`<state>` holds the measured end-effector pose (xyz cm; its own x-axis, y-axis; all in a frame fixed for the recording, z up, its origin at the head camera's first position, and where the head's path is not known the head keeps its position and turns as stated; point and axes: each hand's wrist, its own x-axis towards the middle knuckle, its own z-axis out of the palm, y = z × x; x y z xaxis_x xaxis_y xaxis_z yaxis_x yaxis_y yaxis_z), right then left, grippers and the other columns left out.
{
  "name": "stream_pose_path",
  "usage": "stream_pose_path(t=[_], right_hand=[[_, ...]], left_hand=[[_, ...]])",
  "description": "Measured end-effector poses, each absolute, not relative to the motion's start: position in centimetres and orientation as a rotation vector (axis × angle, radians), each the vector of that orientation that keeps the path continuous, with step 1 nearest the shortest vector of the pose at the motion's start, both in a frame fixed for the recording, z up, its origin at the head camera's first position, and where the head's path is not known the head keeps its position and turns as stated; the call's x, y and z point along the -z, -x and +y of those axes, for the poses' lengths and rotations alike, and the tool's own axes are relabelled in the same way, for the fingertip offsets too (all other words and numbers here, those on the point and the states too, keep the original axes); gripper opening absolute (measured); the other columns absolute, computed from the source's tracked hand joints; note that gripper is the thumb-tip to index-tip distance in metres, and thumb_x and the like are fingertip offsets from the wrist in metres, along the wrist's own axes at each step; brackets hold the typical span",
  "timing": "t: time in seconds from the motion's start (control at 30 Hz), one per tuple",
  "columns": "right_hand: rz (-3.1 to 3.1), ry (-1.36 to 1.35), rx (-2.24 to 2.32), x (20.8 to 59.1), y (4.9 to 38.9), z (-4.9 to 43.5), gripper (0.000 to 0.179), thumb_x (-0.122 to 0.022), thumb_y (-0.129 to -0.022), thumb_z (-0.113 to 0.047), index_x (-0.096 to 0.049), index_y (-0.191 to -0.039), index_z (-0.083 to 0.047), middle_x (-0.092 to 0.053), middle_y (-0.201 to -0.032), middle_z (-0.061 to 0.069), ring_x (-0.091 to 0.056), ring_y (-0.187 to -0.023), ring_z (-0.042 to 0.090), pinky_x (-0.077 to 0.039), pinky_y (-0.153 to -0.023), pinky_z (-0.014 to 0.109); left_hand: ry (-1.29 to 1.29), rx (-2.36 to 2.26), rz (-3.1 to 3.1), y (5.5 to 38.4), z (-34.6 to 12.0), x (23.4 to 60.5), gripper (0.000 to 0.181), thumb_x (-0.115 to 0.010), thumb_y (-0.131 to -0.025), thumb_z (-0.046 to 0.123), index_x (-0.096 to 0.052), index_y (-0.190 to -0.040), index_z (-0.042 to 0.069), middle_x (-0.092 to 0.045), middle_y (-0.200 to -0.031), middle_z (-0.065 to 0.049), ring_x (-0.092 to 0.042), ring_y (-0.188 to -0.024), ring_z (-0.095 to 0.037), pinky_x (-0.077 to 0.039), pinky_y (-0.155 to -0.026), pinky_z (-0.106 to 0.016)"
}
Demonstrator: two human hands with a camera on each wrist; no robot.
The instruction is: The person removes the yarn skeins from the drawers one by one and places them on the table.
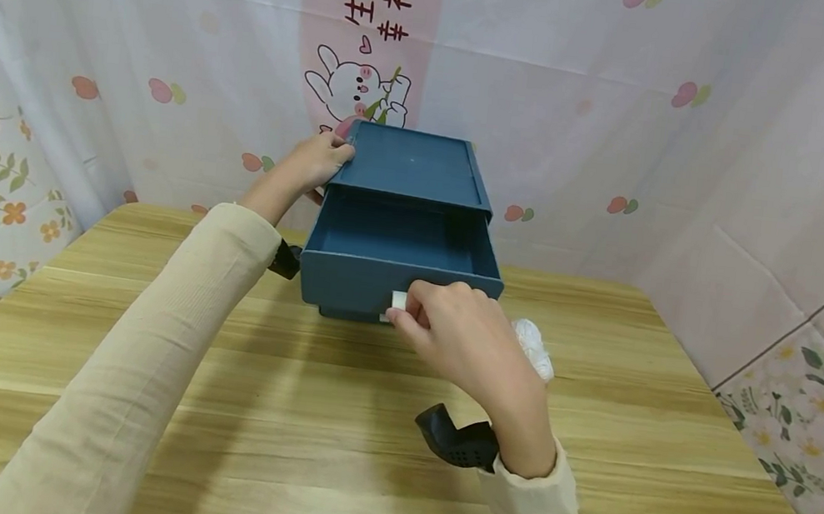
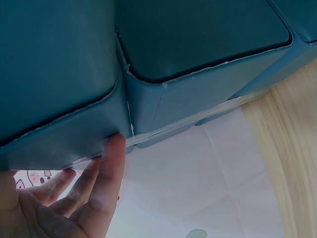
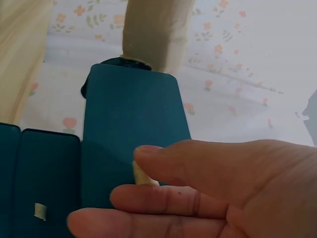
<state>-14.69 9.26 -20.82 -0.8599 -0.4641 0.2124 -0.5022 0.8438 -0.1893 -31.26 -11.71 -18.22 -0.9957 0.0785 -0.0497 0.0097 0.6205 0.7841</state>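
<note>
A dark blue drawer cabinet [image 1: 410,160] stands on the table. Its top drawer [image 1: 349,280] is pulled part way out, and no contents show in its visible interior. My right hand [image 1: 467,334] pinches the small pale tab [image 3: 143,174] on that drawer's front between thumb and fingers. My left hand [image 1: 316,161] rests against the cabinet's upper left edge. In the left wrist view, its fairly straight fingers [image 2: 110,173] touch the cabinet's side.
A white crumpled bundle [image 1: 533,347] lies on the wooden table [image 1: 301,446], right of the cabinet and partly behind my right hand. Lower drawer fronts [image 3: 49,173] carry another pale tab. A patterned curtain [image 1: 545,137] hangs behind.
</note>
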Motion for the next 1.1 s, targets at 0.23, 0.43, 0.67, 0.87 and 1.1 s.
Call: stream_pose_path(t=[0.23, 0.43, 0.67, 0.87, 1.1], right_hand=[[-2.869, -0.685, -0.372, 21.6, 16.0, 8.8, 0.022, -0.056, -0.093, -0.029, -0.062, -0.080, -0.012, -0.051, -0.057, -0.003, -0.045, -0.048, 0.012, -0.035, -0.044, 0.022], [-2.839, -0.600, -0.402, 22.6, 17.3, 8.1, 0.022, -0.053, -0.095, -0.028, -0.062, -0.087, -0.009, -0.052, -0.059, 0.000, -0.045, -0.048, 0.014, -0.034, -0.044, 0.022], [-2.725, -0.564, -0.516, 24.0, 19.2, 7.7, 0.022, -0.053, -0.094, -0.027, -0.060, -0.085, -0.008, -0.053, -0.060, 0.002, -0.046, -0.049, 0.014, -0.033, -0.044, 0.022], [-2.638, -0.544, -0.656, 25.4, 20.6, 7.8, 0.022, -0.052, -0.096, -0.024, -0.061, -0.090, -0.006, -0.063, -0.072, 0.005, -0.051, -0.056, 0.014, -0.041, -0.050, 0.023], [-2.557, -0.510, -0.749, 26.3, 22.0, 7.1, 0.022, -0.050, -0.096, -0.023, -0.059, -0.089, -0.004, -0.062, -0.075, 0.007, -0.053, -0.059, 0.016, -0.044, -0.052, 0.025]], left_hand=[[-0.076, -1.317, 2.771, 31.3, -12.0, 18.2, 0.055, -0.027, -0.100, 0.033, -0.021, -0.148, 0.006, -0.037, -0.144, -0.021, -0.051, -0.118, -0.037, -0.051, -0.088, -0.049], [-0.083, -1.324, 2.761, 31.1, -12.1, 18.2, 0.055, -0.027, -0.100, 0.032, -0.022, -0.148, 0.006, -0.039, -0.142, -0.021, -0.052, -0.117, -0.036, -0.052, -0.088, -0.049], [-0.084, -1.315, 2.767, 31.1, -12.2, 18.2, 0.054, -0.027, -0.100, 0.031, -0.022, -0.148, 0.006, -0.038, -0.143, -0.021, -0.051, -0.118, -0.036, -0.051, -0.088, -0.049], [-0.071, -1.311, 2.759, 31.3, -11.9, 18.2, 0.054, -0.027, -0.100, 0.032, -0.022, -0.148, 0.008, -0.038, -0.143, -0.019, -0.052, -0.117, -0.035, -0.052, -0.088, -0.048], [-0.068, -1.317, 2.763, 31.4, -11.8, 18.2, 0.054, -0.027, -0.099, 0.032, -0.026, -0.147, 0.009, -0.041, -0.141, -0.019, -0.054, -0.110, -0.033, -0.053, -0.085, -0.047]])
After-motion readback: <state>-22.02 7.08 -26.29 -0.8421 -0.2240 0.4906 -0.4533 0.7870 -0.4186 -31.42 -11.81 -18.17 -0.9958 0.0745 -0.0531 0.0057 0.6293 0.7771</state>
